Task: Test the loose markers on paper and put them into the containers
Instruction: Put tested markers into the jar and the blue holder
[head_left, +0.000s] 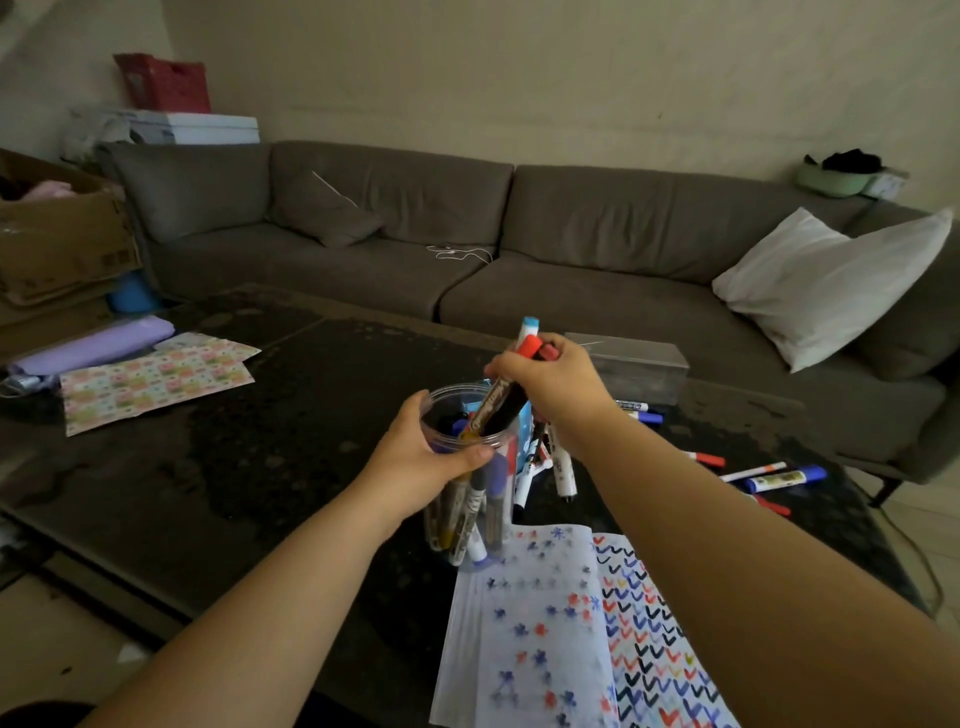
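My left hand (436, 457) grips the clear jar (470, 467), already crowded with markers, while my right hand (550, 382) lowers a clutched bundle of markers (511, 384) into it. I'd say I'm well along: the paper (545, 623) is covered in marks, and several loose markers (769, 475) lie on the worktop (260, 467).

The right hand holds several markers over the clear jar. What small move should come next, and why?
Probably lower the bundle of markers further and let go. Their lower ends already sit inside the mouth of the clear jar, the right hand grips them near the caps, and the left hand holds the jar.
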